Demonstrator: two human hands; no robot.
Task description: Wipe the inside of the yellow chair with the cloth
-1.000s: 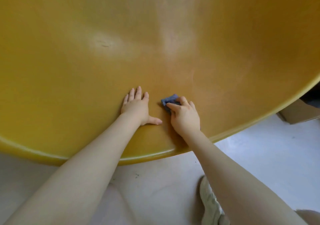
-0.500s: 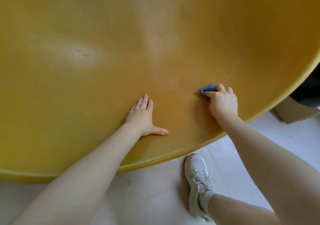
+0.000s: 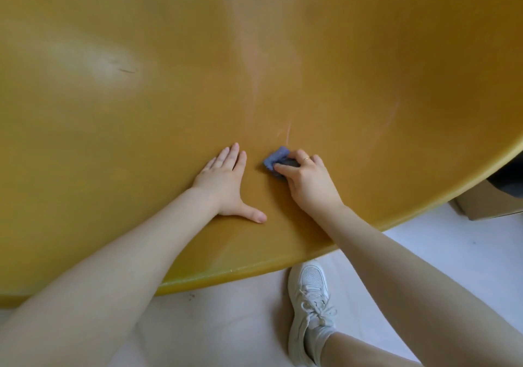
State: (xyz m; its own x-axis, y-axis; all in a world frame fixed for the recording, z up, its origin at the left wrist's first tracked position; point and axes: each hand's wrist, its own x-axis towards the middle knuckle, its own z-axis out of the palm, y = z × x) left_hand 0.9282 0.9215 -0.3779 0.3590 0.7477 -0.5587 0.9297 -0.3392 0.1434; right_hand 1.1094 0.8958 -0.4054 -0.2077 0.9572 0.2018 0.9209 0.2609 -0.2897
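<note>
Right hand [image 3: 310, 181] bunched round the blue cloth [image 3: 276, 160], pressed on the yellow chair [image 3: 368, 69] inner wall just right of the flat, empty left hand [image 3: 223, 179]; unwiped shell mostly above and rightward.

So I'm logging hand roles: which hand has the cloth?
The right hand, curled around the blue cloth on the yellow chair; the left hand lies flat and empty.

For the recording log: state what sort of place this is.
Probably an indoor room, maybe storage or a workspace, though little shows. A pale smooth floor runs under the big yellow chair, and a cardboard box sits on it at right. The person wears a white sneaker.
</note>
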